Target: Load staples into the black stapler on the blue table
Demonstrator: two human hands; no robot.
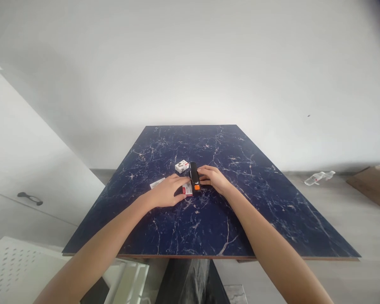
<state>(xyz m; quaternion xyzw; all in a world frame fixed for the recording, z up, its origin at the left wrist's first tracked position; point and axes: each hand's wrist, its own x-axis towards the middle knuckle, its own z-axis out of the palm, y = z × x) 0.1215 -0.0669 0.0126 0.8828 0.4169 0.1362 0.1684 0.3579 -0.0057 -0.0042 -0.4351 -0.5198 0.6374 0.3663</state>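
A black stapler point(194, 175) with an orange patch on its near end lies lengthwise at the middle of the table. My right hand point(213, 177) has its fingers curled against the stapler's right side. From the left, my left hand point(169, 192) closes round a small red-and-white box point(187, 189), which sits right beside the stapler. Its fingertips reach the stapler's left edge, and the palm hides part of the box. Just beyond the fingers stands another small white box point(181, 166) with dark and red print. A flat white piece point(157, 183) shows partly behind my left hand.
The dark blue marble-patterned table point(190, 228) ends at a brown front edge. A white cabinet point(25, 160) with a dark handle stands to the left. On the floor at right lie a clear plastic bottle point(319, 177) and a cardboard box point(372, 185). A white wall rises behind.
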